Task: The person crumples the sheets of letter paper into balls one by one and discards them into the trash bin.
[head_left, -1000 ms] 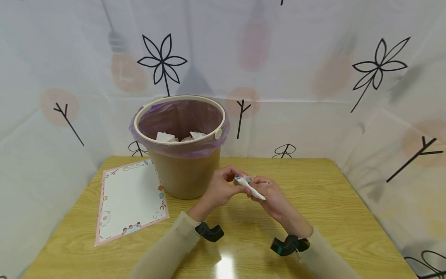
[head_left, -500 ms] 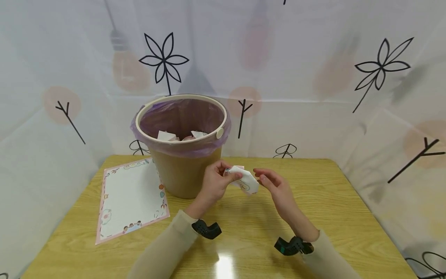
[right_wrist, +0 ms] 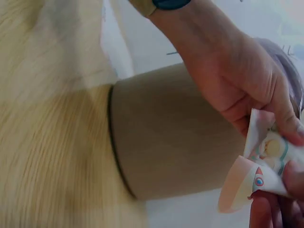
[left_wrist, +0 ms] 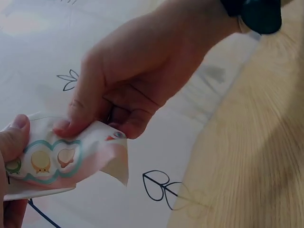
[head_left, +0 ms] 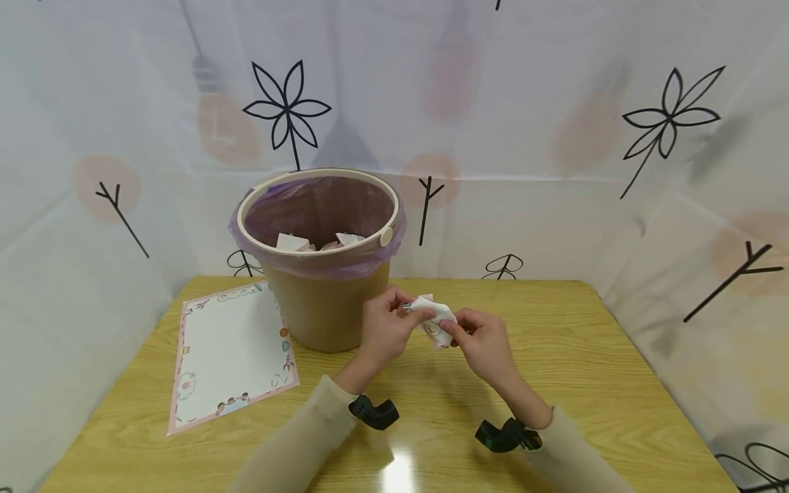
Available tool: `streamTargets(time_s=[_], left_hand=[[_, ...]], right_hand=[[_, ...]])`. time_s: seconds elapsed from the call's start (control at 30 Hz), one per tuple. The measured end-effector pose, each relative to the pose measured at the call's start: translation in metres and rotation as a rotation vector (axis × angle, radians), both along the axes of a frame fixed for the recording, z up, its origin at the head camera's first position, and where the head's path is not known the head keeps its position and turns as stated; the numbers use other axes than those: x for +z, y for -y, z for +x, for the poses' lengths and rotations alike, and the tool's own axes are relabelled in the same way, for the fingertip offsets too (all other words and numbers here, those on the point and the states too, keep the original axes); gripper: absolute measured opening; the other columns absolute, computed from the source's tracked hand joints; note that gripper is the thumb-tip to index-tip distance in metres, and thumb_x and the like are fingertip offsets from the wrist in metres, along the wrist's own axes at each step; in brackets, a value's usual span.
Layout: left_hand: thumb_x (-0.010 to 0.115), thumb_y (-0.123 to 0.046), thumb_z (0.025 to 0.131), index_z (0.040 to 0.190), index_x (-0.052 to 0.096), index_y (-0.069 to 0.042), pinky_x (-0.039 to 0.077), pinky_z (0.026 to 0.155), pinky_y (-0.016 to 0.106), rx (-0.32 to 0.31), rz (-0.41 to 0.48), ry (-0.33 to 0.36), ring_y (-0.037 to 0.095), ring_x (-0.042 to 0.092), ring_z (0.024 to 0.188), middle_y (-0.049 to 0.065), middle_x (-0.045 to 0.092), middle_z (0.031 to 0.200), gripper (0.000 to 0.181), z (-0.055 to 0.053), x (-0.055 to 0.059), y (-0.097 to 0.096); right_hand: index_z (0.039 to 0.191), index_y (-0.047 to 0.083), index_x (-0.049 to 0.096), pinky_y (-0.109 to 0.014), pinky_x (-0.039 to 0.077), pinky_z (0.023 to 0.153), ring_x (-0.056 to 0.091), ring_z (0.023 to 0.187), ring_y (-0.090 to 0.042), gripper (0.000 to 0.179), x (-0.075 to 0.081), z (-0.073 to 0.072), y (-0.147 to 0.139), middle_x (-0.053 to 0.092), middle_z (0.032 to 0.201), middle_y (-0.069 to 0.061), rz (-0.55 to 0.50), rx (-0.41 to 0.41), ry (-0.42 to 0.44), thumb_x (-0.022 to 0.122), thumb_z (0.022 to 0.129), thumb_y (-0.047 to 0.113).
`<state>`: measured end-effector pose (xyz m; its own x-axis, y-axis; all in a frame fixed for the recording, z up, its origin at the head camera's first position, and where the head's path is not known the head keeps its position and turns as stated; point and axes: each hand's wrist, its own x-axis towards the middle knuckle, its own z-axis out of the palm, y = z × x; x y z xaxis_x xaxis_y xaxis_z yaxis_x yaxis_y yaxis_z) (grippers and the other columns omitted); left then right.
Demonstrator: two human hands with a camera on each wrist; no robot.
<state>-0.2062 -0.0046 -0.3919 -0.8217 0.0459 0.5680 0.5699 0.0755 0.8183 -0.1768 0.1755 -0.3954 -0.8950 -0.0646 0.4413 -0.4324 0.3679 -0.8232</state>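
A folded, crumpled piece of printed paper (head_left: 436,312) is held between both hands above the table. My left hand (head_left: 383,332) pinches its left end between thumb and fingers. The right hand (head_left: 490,348) pinches the other end, thumb on top. In the left wrist view, the paper (left_wrist: 47,164) shows small cartoon pictures inside a teal outline, with the right hand (left_wrist: 133,71) gripping its edge. The right wrist view has a rocket print on a folded pink flap of the paper (right_wrist: 235,178), and the left hand (right_wrist: 237,71) on its far end.
A beige bin (head_left: 327,311) with a purple liner (head_left: 357,268) stands just behind the left hand. White paper scraps (head_left: 292,242) lie inside it. On the table's left, a flat sheet with a decorated pink border (head_left: 234,349) lies beside the bin. Patterned cloth (head_left: 524,137) hangs behind.
Half a second ago my right hand was off the paper, fingers apart; now it pinches the right end again. The left hand has kept hold. A second ago both hands held the paper edge-on.
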Motion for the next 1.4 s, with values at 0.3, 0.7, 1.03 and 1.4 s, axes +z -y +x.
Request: streamTargets(time_s=[0.3,0.7,1.03,1.4], left_hand=[[0.089,-0.014,0.073,0.080,0.066,-0.004,0.046,0.055,0.021,0.056,-0.071,-0.227,0.010,0.055,0.062,0.005,0.071,0.079,0.026,-0.004,0.000,0.001],[0.085,-0.011,0.079,0.087,0.063,0.002,0.041,0.052,0.019,-0.035,0.037,0.232,0.009,0.047,0.062,0.000,0.057,0.071,0.028,-0.015,0.007,0.016],[0.083,-0.011,0.082,0.092,0.064,0.004,0.046,0.055,0.021,-0.157,-0.018,0.368,0.011,0.054,0.066,0.003,0.062,0.077,0.026,-0.015,0.003,0.014],[0.082,-0.011,0.083,0.090,0.065,0.003,0.047,0.056,0.021,-0.210,-0.001,0.272,0.009,0.054,0.064,0.003,0.065,0.077,0.023,-0.013,-0.002,0.005]], right_hand=[[0.108,-0.011,0.068,-0.032,0.059,0.069,0.068,0.071,-0.018,0.021,0.010,0.004,0.005,0.071,0.091,-0.016,-0.240,0.043,0.328,0.063,0.098,0.008],[0.112,-0.002,0.071,-0.029,0.058,0.070,0.068,0.085,-0.015,0.030,0.005,0.001,-0.013,0.071,0.104,-0.018,0.005,0.331,-0.078,0.065,0.087,-0.017],[0.086,0.009,0.080,-0.023,0.052,0.073,0.058,0.089,-0.022,0.029,0.006,-0.009,-0.017,0.064,0.101,-0.009,0.223,0.357,-0.478,0.085,0.065,-0.010],[0.076,0.004,0.076,-0.019,0.053,0.067,0.063,0.087,-0.016,0.019,0.000,-0.006,-0.006,0.066,0.098,-0.013,0.048,0.182,-0.394,0.080,0.071,-0.013]])
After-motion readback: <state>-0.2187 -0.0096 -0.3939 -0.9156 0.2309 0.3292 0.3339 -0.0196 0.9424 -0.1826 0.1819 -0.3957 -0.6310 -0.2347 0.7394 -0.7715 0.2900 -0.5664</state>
